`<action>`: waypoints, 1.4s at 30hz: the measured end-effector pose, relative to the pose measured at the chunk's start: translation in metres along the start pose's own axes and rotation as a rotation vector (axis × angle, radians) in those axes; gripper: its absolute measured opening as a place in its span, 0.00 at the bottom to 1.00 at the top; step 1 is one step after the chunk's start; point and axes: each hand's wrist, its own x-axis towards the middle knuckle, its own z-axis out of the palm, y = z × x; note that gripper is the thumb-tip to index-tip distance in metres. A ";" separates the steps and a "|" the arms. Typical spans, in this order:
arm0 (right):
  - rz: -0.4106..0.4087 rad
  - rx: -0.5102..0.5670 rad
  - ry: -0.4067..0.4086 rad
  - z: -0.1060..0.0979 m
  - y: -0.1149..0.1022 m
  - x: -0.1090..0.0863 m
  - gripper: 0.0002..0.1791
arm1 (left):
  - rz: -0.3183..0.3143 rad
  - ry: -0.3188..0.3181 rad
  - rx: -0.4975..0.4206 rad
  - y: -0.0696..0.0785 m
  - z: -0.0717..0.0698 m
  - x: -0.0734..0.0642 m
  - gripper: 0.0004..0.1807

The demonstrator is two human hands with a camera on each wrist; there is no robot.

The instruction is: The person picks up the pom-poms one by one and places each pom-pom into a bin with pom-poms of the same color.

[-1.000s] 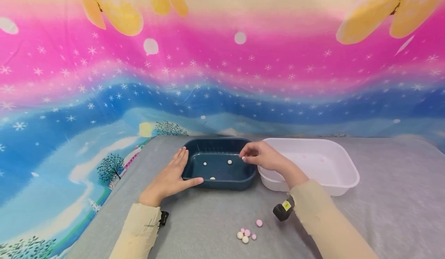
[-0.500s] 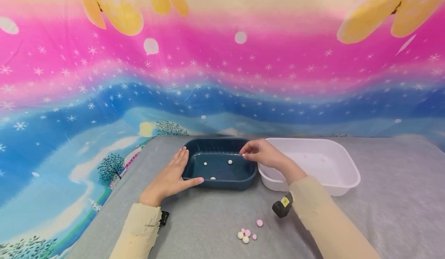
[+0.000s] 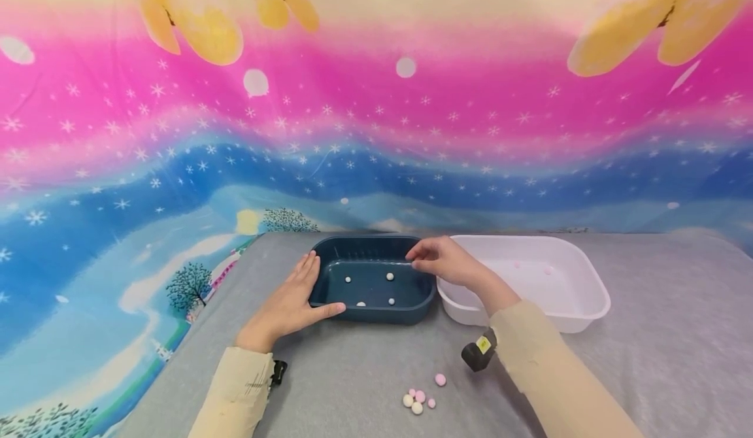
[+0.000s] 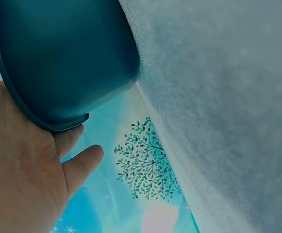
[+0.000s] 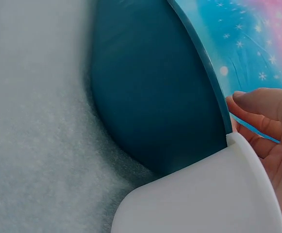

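Observation:
My left hand (image 3: 288,301) lies along the left end of a dark teal basin (image 3: 370,314), fingers straight against its rim and thumb over the front edge; the left wrist view shows this hand (image 4: 24,165) against the basin's outer wall (image 4: 68,53). Several small white balls (image 3: 390,276) lie on the basin's floor. Over the basin's right rim hovers my right hand (image 3: 450,261), its fingers loosely bent with nothing visible between them. In the right wrist view, thumb and fingers of that hand (image 5: 272,121) stand slightly apart beside the teal rim (image 5: 211,73).
A white basin (image 3: 565,320) stands against the teal one on the right, with small pink balls (image 3: 548,270) inside. On the grey cloth (image 3: 341,386) in front lies a loose group of pink balls (image 3: 420,396) and cream balls (image 3: 417,408). A printed backdrop (image 3: 376,131) hangs behind.
The small white ball pinched in my right hand has been let go, and one more white ball now lies near the front right of the teal basin. My left hand has stayed put.

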 end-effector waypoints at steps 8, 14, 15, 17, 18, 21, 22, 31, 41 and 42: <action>-0.008 -0.001 -0.005 -0.001 -0.003 -0.005 0.12 | 0.003 -0.006 -0.003 0.000 0.001 0.000 0.63; -0.021 -0.023 0.000 -0.006 -0.009 -0.010 0.13 | 0.010 0.001 -0.007 0.000 0.000 0.001 0.64; -0.018 -0.027 0.002 -0.006 -0.009 -0.011 0.13 | 0.009 0.001 -0.006 0.000 0.000 0.001 0.64; -0.021 -0.037 0.007 -0.007 -0.010 -0.012 0.13 | 0.006 0.000 -0.004 0.000 0.000 0.002 0.64; -0.016 -0.039 0.009 -0.007 -0.011 -0.013 0.13 | 0.005 -0.001 -0.001 0.000 0.000 0.002 0.64; -0.018 -0.051 0.012 -0.008 -0.012 -0.015 0.12 | 0.005 -0.001 0.005 0.000 0.001 0.003 0.64; -0.019 -0.054 0.013 -0.008 -0.012 -0.016 0.11 | 0.005 0.000 0.005 0.000 0.001 0.003 0.64; -0.073 -0.108 0.015 -0.007 -0.017 -0.033 0.10 | 0.007 0.003 -0.006 0.000 0.000 0.002 0.64; -0.178 -0.081 0.010 0.002 -0.026 -0.060 0.09 | -0.002 -0.005 -0.004 -0.001 0.000 0.000 0.64; -0.182 -0.083 0.008 0.003 -0.027 -0.063 0.09 | -0.001 -0.005 -0.002 -0.002 0.000 0.000 0.64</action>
